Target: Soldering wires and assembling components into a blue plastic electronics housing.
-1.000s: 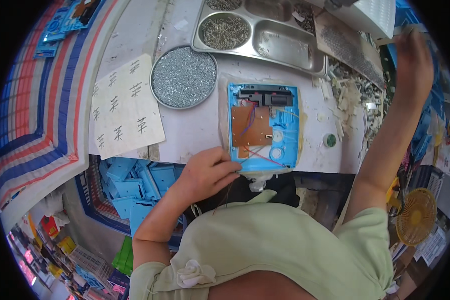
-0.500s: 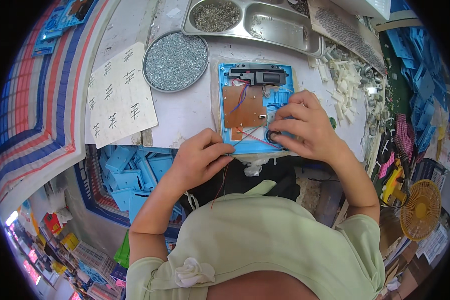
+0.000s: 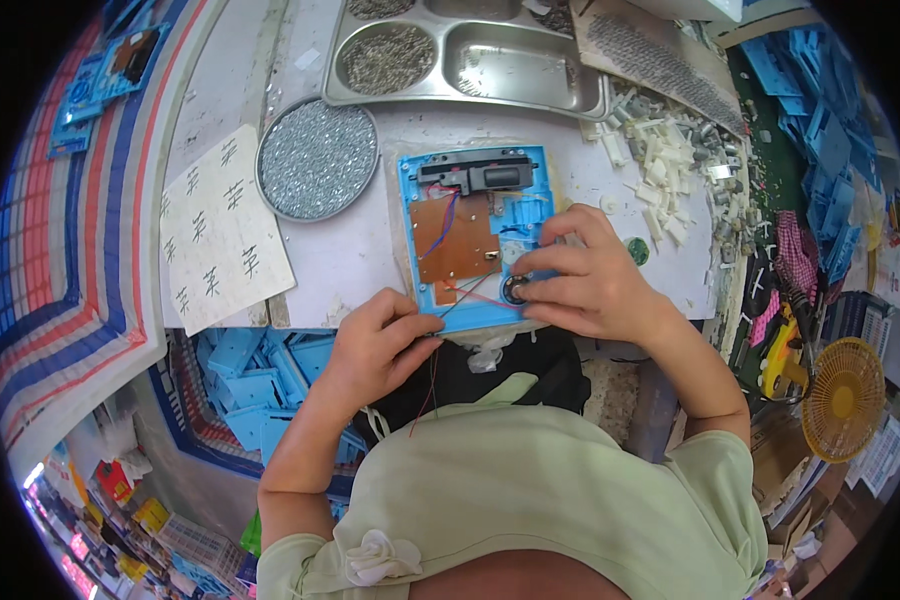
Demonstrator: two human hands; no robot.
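On the table in front of me lies a blue plastic housing (image 3: pixel 480 321), its inside facing up. It holds a brown circuit board (image 3: pixel 452 240), a black slotted module (image 3: pixel 500 176) along the far edge, and red, blue and dark wires. My left hand (image 3: pixel 382 345) is at the near left corner, thumb and forefinger pinched on thin wires (image 3: pixel 434 385) that trail down toward my lap. With bent fingers, my right hand (image 3: pixel 590 275) grips a small round black part (image 3: pixel 515 290) in the near right of the housing. Its fingertips partly cover that part.
A round dish of small silver screws (image 3: pixel 318 160) stands left of the housing, beside a handwritten paper sheet (image 3: pixel 230 235). Beyond is a divided metal tray (image 3: pixel 520 70). White plastic pieces (image 3: pixel 670 165) are heaped at right. Blue casings (image 3: pixel 255 385) fill a crate below left.
The view has shifted, so the table and housing appear lower and further left. Both hands keep their places at the housing, with little visible finger movement.
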